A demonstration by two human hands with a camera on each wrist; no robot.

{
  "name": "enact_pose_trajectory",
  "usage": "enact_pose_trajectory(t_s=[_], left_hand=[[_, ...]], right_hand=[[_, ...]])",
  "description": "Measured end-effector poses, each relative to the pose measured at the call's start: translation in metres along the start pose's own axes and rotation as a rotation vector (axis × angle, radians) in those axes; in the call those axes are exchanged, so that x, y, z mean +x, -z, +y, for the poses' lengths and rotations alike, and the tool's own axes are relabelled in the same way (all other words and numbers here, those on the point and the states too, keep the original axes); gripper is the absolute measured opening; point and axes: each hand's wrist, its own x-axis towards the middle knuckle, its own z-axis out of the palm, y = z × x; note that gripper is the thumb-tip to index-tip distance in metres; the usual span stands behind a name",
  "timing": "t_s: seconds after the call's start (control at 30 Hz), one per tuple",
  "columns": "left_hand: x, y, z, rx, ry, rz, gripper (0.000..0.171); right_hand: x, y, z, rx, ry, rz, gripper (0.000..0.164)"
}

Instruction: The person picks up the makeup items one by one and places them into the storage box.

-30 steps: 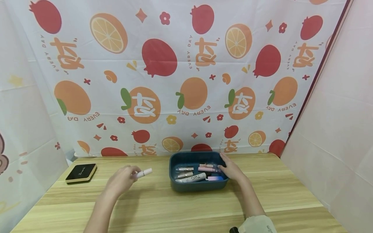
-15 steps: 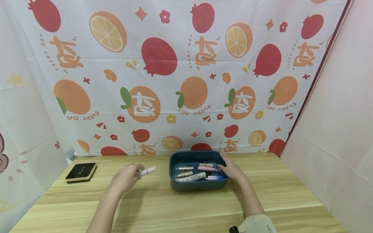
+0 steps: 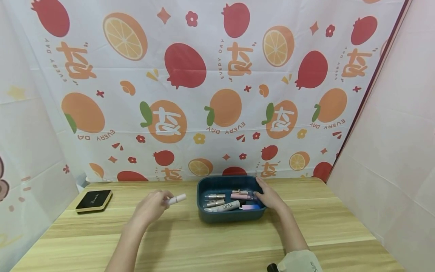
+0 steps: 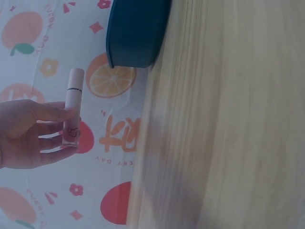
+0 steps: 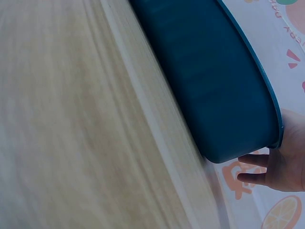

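Observation:
My left hand [image 3: 151, 206] pinches a slim pale-pink lip gloss tube [image 4: 73, 102] between thumb and fingers. The tube has a thin dark band and a small drawing near its lower end; in the head view it tilts toward the bin. Left of the dark blue plastic bin [image 3: 231, 217], this hand is raised over the table. My right hand [image 3: 270, 194] grips the bin's right end, thumb over the rim and other fingers outside. Inside lie a white tube marked TWG [image 3: 228, 206], a pink tube [image 3: 240, 197], a blue-and-pink tube [image 3: 250, 207] and silvery tubes [image 3: 215, 203].
A flat black case [image 3: 93, 200] with a gold-coloured edge lies at the table's left. Behind the wooden table [image 3: 204, 245] hangs a fruit-printed cloth [image 3: 217, 49], close to the bin's back. Pale sheets [image 3: 391, 151] stand along both sides.
My left hand has moved to the right with the lip gloss tube, closer to the bin. My right hand and the bin have stayed in place.

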Motion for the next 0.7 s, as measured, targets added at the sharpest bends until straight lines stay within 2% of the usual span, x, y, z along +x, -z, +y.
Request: enact_pose_trajectory(t_s=[0.7], left_hand=[[0.006,-0.010,0.014,-0.024,-0.011,-0.001,0.022]], right_hand=[[-0.003,0.001,-0.004,0.016,-0.010,-0.004,0.061]])
